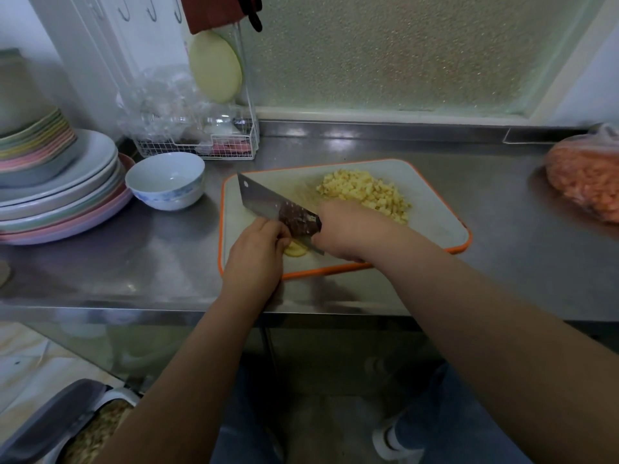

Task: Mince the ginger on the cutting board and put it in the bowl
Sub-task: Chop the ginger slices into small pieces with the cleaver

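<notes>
Right hand (348, 229) grasping the cleaver (268, 204), left hand (256, 252) pinching a ginger slice (296, 251) just under the blade, minced ginger pile (365, 192) behind the right hand, cutting board (435, 216), white bowl (165, 185) far left of the grip

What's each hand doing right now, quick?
Left hand: fingers curled, holding the pale yellow ginger piece down.
Right hand: gripping the steel cleaver.

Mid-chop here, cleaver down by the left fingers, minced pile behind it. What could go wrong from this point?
1. The left hand holds the ginger slices right against the cleaver; a slip could nick the fingertips.
2. The cut sits near the cutting board front edge, so pieces may roll onto the counter.
3. The right hand hovers beside the minced ginger and may scatter it.
</notes>
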A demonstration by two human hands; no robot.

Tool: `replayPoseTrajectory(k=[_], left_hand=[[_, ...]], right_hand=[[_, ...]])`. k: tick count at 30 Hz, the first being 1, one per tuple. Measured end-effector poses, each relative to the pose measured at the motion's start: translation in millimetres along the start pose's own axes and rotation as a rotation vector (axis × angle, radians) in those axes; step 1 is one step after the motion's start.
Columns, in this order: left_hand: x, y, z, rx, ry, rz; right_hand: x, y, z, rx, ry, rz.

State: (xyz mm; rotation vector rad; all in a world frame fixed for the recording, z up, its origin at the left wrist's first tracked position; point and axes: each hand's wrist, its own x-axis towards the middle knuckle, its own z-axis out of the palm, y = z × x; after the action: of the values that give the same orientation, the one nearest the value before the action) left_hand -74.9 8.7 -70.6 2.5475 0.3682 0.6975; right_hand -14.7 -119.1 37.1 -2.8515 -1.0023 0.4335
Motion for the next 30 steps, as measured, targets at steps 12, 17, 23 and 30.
replayPoseTrajectory(k=[12,17,23,30], left_hand=[[-2.8,-0.5,1.5,0.049,0.009,0.036],[-3.0,0.8,-0.2,0.068,0.024,0.04],[-5.6,1.1,-5.2,0.067,-0.003,-0.009],[-5.1,-3.3,-10.2,0.064,-0.044,0.074]], right_hand=[[-0.7,-0.1,5.5,0.016,-0.046,0.004],[0.3,-4.7,11.4,0.016,-0.097,0.025],[7.6,6.0,13.1,0.151,-0.068,0.014],[-0.2,9.8,9.6,0.237,0.014,0.025]])
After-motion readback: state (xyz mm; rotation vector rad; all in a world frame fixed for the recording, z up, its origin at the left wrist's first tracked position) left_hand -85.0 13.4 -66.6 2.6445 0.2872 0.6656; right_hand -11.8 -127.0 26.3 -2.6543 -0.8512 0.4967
